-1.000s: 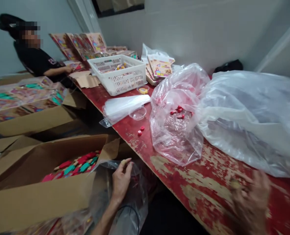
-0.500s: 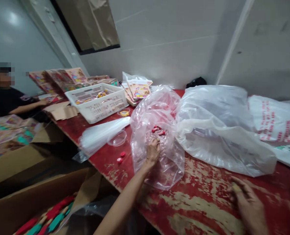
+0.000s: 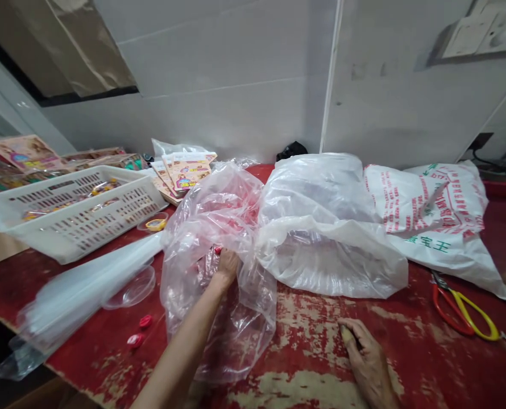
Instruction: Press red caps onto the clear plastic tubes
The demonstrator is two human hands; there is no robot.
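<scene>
My left hand [image 3: 228, 267] reaches into the mouth of a clear plastic bag [image 3: 240, 346], with its fingers pointing down and mostly hidden. A small red piece [image 3: 218, 250] shows right at its fingertips; whether they grip it is unclear. More red shows blurrily through the bag's far part. My right hand [image 3: 366, 355] rests on the red table [image 3: 308, 318], its fingers loosely bent and the thumb apart from the index finger. The thumb tip looks yellowish, and nothing plainly sits in that hand. Two small red pieces [image 3: 140, 332] lie on the table left of the bag.
A large whitish bag [image 3: 330, 244] and a printed sack [image 3: 423, 199] stand at the back. Scissors [image 3: 461, 312] lie at right. Leftward are flat plastic sleeves [image 3: 86, 289], a clear round lid [image 3: 131, 289], a yellow tape roll [image 3: 154, 225], a white basket [image 3: 78, 221] and printed cards [image 3: 189, 170].
The view has swung to the right, bringing the scissors fully in. My left hand sits deeper among the red pieces, so fewer show. My right hand still rests on the table.
</scene>
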